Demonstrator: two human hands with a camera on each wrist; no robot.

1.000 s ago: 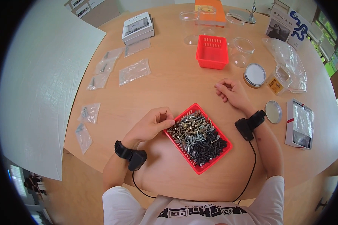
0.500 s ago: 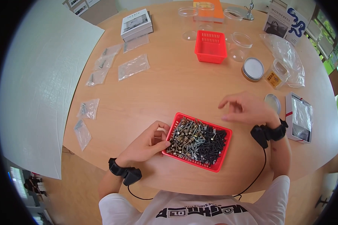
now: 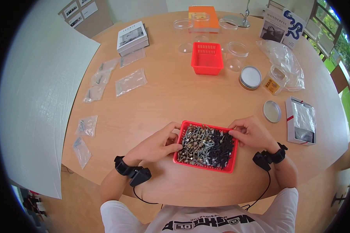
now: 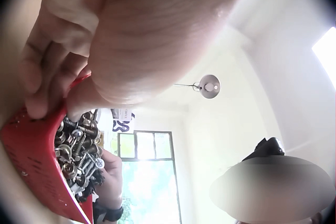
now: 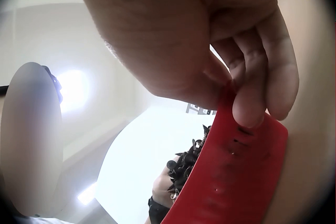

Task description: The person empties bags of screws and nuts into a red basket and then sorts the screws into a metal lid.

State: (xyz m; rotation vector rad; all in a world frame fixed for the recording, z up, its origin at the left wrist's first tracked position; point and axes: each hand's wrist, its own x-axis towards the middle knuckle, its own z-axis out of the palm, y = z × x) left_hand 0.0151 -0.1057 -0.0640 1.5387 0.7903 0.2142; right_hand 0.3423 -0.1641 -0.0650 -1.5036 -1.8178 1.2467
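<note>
A red plastic basket (image 3: 203, 167) full of screws sits on the table in front of the person. Brass and silver screws (image 3: 196, 143) fill its left part, black screws (image 3: 223, 149) its right. The left hand (image 3: 156, 144) grips the left rim, thumb over the edge and fingers against the outer wall, as the left wrist view shows. At the far right corner the right hand (image 3: 255, 134) holds the rim between thumb and fingers. In the right wrist view, fingertips (image 5: 249, 111) press on the outside of the red wall.
A second red basket (image 3: 207, 70) stands farther back among clear jars (image 3: 237, 58). On the right are a round tin (image 3: 250, 77), a lid (image 3: 272, 112) and a white box (image 3: 301, 120). Small plastic bags (image 3: 131, 82), some with screws, lie left, near a book (image 3: 132, 38).
The screw basket, slanted before, has turned to lie nearly square to the person. The right hand, apart from it earlier, has come onto its right rim. The left hand stays at the left side.
</note>
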